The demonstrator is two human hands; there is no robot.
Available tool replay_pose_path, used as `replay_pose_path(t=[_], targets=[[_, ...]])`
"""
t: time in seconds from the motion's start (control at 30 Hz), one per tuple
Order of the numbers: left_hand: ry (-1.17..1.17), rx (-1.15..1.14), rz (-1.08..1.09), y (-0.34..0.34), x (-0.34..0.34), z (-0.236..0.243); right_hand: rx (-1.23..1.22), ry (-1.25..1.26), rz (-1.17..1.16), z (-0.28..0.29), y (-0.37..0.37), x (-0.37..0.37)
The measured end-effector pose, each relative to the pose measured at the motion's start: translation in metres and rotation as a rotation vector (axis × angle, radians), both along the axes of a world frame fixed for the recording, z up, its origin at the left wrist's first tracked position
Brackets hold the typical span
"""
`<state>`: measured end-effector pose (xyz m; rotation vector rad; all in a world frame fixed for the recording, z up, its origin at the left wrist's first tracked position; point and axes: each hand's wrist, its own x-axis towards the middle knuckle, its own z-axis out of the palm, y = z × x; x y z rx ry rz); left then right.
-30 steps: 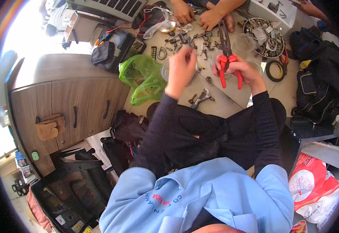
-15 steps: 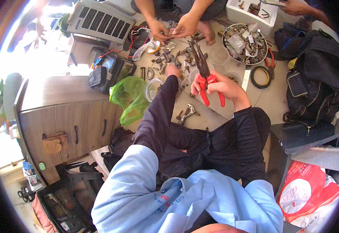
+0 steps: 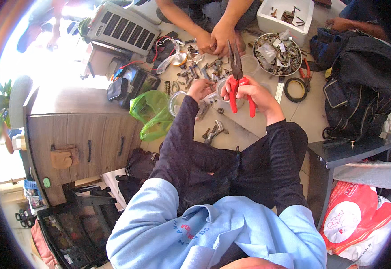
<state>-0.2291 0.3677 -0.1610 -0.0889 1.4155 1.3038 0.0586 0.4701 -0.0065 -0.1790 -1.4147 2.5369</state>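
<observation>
On the floor ahead of the crossed legs, among scattered metal parts (image 3: 204, 71): right hand (image 3: 253, 92) wrapped around the red handles of a pair of pliers (image 3: 236, 76), dark jaws pointing up and away, close together. Left hand (image 3: 201, 87) just beside, fingers curled over something small, too hidden to name; cannot tell whether gripping or only touching. Between the two hands, a clear round container (image 3: 224, 89). Left of that, a crumpled green plastic bag (image 3: 153, 114). Farther up, another person's hands (image 3: 215, 40) pressed together over the parts. Off to the right, a round bowl (image 3: 277, 53) of scrap hardware, a white tub (image 3: 285, 18), a black backpack (image 3: 361, 85).
</observation>
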Motion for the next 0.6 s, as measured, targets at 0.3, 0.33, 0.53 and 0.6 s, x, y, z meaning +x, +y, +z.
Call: replay_pose_path(t=[0.3,0.33,0.53,0.6], targets=[[0.676,0.326,-0.033,-0.112,0.147,0.179,0.127,0.017,-0.141,-0.011,-0.022,-0.017],[0.652,0.331,-0.021,-0.12,0.161,0.187,0.107,0.036,-0.151,-0.01,-0.031,-0.019],[0.392,0.417,0.073,-0.142,0.193,0.203,-0.11,0.173,-0.132,-0.004,-0.078,-0.031],[0.488,0.369,0.059,-0.148,0.191,0.199,-0.088,0.203,-0.19,-0.004,-0.088,-0.034]])
